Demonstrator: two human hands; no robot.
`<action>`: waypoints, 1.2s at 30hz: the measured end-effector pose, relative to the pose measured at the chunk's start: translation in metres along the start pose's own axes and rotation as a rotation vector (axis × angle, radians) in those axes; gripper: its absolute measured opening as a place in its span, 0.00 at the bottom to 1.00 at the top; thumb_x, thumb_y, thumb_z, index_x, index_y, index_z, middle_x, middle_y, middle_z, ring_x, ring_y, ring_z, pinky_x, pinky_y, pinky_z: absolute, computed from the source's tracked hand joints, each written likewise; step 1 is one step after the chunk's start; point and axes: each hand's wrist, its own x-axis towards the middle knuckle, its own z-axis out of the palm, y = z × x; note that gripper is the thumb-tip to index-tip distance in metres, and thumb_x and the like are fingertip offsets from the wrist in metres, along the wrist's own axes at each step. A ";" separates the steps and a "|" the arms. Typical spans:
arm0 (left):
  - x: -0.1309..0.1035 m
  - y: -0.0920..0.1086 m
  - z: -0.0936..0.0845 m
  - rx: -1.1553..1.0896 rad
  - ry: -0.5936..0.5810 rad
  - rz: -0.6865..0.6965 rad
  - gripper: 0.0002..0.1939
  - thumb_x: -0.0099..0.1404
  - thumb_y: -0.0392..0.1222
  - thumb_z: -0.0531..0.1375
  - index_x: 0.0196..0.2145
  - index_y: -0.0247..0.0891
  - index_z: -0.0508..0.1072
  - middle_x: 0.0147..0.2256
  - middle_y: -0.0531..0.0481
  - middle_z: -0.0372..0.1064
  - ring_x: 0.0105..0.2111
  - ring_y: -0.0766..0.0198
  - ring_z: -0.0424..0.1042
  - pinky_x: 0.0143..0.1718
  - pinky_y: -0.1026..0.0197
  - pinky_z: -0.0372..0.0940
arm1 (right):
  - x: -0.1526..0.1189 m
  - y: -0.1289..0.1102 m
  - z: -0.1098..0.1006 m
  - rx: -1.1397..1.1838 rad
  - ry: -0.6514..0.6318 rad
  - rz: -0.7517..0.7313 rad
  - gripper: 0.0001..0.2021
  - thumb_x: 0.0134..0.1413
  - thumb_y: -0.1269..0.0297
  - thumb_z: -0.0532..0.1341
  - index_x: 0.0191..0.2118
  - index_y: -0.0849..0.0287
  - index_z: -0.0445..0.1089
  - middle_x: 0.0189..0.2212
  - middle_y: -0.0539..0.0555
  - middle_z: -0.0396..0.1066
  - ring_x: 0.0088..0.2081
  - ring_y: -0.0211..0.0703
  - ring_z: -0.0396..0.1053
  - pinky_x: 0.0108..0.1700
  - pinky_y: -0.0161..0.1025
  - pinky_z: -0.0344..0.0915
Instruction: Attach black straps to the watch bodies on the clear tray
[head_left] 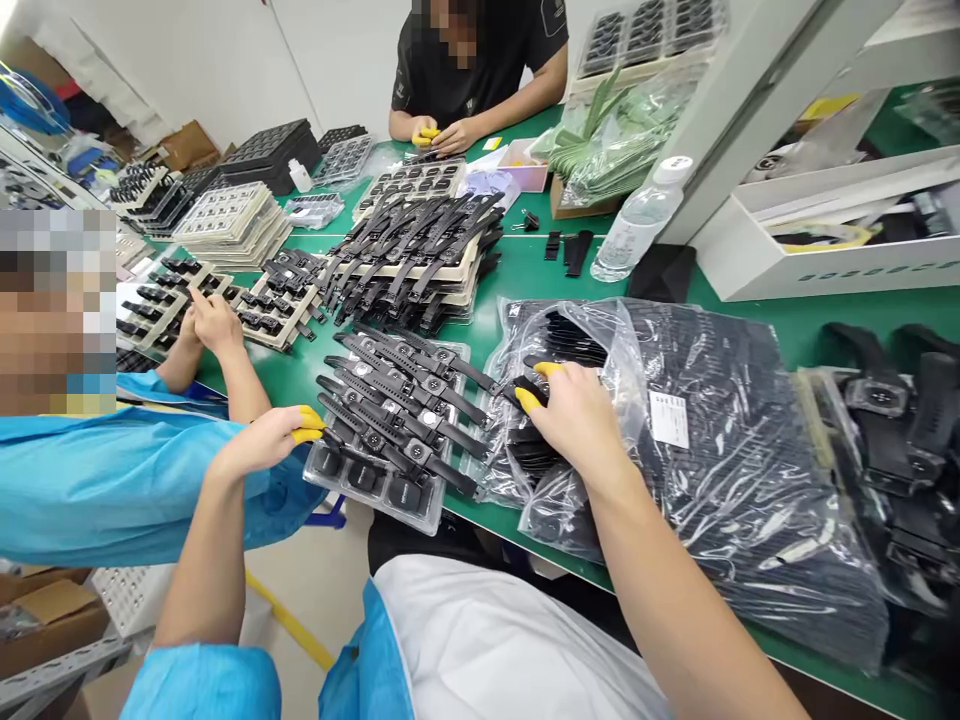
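Green table, right hand at straps

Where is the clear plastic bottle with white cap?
In the head view, the bottle stands at upper right on the green table, left of the white box.

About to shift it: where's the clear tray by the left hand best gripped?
Likely the near rim of the tray, coming from the near side. It's bare of straps, which overhang the right side, and appears to jut past the table, leaving room underneath.
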 end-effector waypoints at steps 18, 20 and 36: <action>0.049 -0.013 0.004 0.239 -0.054 -0.186 0.09 0.61 0.32 0.55 0.35 0.39 0.74 0.38 0.44 0.75 0.40 0.53 0.73 0.43 0.56 0.65 | 0.003 -0.007 -0.007 -0.069 -0.211 0.053 0.16 0.67 0.63 0.56 0.53 0.63 0.73 0.47 0.65 0.74 0.48 0.60 0.72 0.45 0.48 0.65; 0.046 -0.009 0.003 0.305 0.018 -0.229 0.07 0.66 0.37 0.56 0.37 0.37 0.75 0.40 0.40 0.74 0.43 0.49 0.71 0.47 0.51 0.65 | 0.003 -0.008 -0.007 -0.080 -0.216 0.054 0.16 0.68 0.64 0.54 0.53 0.64 0.74 0.46 0.66 0.74 0.47 0.60 0.72 0.45 0.48 0.64; 0.000 0.160 0.110 0.512 0.039 0.095 0.09 0.70 0.36 0.59 0.33 0.36 0.78 0.35 0.37 0.72 0.40 0.45 0.71 0.36 0.48 0.66 | 0.001 -0.012 -0.009 0.347 0.027 0.100 0.18 0.69 0.60 0.51 0.53 0.59 0.73 0.42 0.63 0.79 0.44 0.58 0.75 0.49 0.50 0.68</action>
